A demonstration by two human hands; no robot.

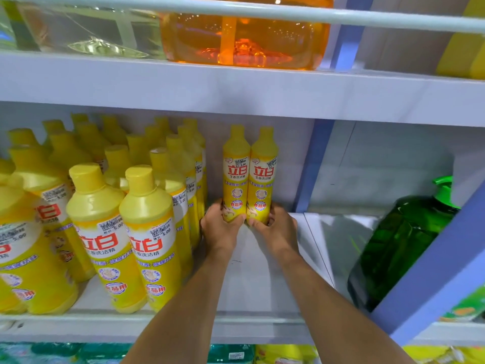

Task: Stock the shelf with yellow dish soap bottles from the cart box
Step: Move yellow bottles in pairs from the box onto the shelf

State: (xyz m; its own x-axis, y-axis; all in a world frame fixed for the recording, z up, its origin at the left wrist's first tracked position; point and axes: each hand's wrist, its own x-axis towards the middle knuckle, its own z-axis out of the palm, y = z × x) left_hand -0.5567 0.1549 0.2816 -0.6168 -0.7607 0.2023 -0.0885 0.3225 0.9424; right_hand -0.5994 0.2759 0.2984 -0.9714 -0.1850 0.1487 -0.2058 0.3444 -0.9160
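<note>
Yellow dish soap bottles (147,232) crowd the shelf's (262,285) left; left hand (219,228) and right hand (277,228) each grip another, gap seemingly unfilled.

White shelving (262,331) fills the view. An upper board (236,85) runs across it, with a white rail (262,11) above. On that board, a clear jug (78,30) and an orange jug (244,40) stand side by side. Below, the shelf (257,271) has a pale, glossy surface and a pale grey back panel (291,153). A blue upright (313,166) closes the bay on the right, and a second blue upright (433,271) slants across nearer the camera. In the neighbouring bay stands a green jug (399,245) with a pump top. Teal packs (78,353) and yellow packs (283,354) show along the bottom edge.
</note>
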